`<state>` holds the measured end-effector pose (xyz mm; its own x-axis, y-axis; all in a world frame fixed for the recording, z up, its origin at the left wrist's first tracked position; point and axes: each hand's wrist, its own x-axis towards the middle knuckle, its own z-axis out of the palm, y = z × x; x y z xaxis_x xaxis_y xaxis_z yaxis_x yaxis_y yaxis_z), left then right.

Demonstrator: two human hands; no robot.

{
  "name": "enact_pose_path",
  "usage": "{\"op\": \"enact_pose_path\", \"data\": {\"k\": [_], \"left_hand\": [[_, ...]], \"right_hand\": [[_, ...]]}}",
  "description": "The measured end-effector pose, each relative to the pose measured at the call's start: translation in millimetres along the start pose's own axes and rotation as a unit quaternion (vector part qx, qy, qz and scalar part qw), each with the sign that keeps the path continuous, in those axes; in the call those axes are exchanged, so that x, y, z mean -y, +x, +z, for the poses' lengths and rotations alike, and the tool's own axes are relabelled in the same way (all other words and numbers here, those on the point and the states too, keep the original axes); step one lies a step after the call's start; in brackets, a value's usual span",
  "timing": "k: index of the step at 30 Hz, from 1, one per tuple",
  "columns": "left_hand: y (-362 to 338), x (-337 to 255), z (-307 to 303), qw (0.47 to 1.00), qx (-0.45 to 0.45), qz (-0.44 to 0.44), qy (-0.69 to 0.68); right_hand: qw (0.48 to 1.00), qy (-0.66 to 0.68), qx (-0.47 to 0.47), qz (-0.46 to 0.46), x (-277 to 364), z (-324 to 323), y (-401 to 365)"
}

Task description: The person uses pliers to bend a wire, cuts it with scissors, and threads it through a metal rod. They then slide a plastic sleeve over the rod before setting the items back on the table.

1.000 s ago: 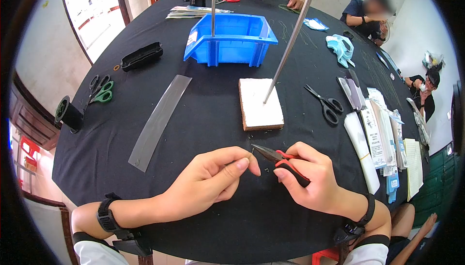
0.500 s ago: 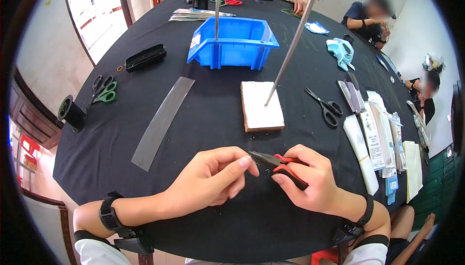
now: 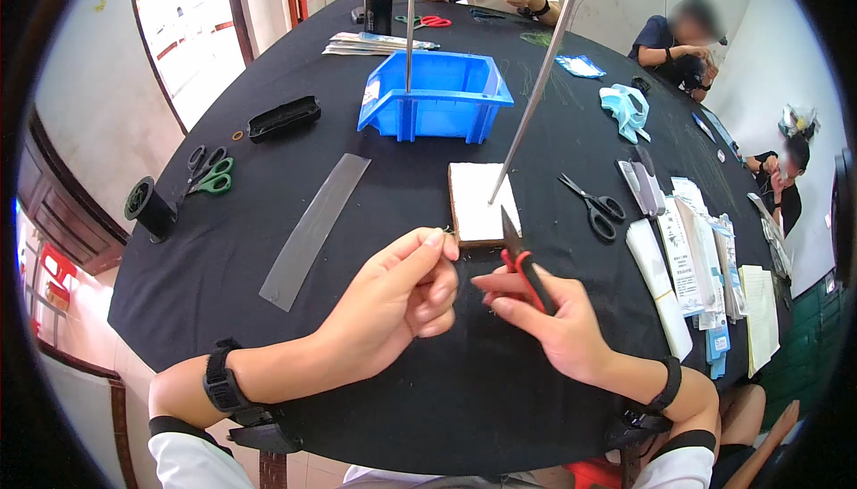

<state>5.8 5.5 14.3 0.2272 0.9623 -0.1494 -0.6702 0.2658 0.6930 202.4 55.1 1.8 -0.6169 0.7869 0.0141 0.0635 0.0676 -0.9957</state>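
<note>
Left hand (image 3: 402,291), lower centre, pinching tiny piece (image 3: 450,232); right hand (image 3: 561,321), right of centre, gripping pliers (image 3: 536,286), tips up. Packets (image 3: 683,261), right: print too small to read.

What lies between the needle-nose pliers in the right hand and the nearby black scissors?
In the head view, that stretch is bare black tablecloth; no other object shows between the needle-nose pliers and the black scissors.

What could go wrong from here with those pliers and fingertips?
The pliers in the right hand sit close to the metal rod on the white block, so a careless swing might knock it. The tiny piece pinched by the left hand barely shows; if dropped, it could be hard to find on the black cloth.
</note>
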Motion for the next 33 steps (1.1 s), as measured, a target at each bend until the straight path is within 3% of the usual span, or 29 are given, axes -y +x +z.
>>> {"op": "enact_pose_path", "data": {"k": [3, 7, 13, 16, 24, 28, 30, 33], "left_hand": [[7.0, 6.6, 13.5, 0.998, 0.031, 0.045, -0.033], [10.1, 8.8, 24.1, 0.995, 0.055, 0.078, -0.024], [7.7, 5.1, 29.0, 0.993, 0.053, 0.108, 0.004], [5.0, 1.0, 35.8, 0.994, 0.035, 0.104, 0.011], [2.7, -11.0, 28.9, 0.989, 0.046, 0.135, 0.03], [-4.8, -17.3, 30.4, 0.987, 0.03, 0.116, 0.106], [-8.3, -16.3, 25.3, 0.983, 0.044, 0.101, 0.148], [-19.2, -16.0, 30.3, 0.943, 0.023, 0.07, 0.325]], "right_hand": [[0.985, 0.154, 0.029, 0.069, 7.9, 17.3, -0.7], [0.964, 0.221, 0.054, 0.14, 6.3, 17.2, 0.4], [0.985, 0.116, 0.035, 0.12, 10.2, 19.1, -1.3], [0.977, 0.155, 0.054, 0.134, 4.2, 24.3, -4.2], [0.991, 0.067, 0.045, 0.11, 11.8, 16.2, -12.2], [0.993, -0.042, 0.043, 0.104, 8.6, 8.8, -17.5], [0.997, -0.051, 0.013, 0.054, 11.7, 8.7, -20.4], [0.997, -0.064, -0.043, -0.011, 16.8, 3.5, -20.2]]}}
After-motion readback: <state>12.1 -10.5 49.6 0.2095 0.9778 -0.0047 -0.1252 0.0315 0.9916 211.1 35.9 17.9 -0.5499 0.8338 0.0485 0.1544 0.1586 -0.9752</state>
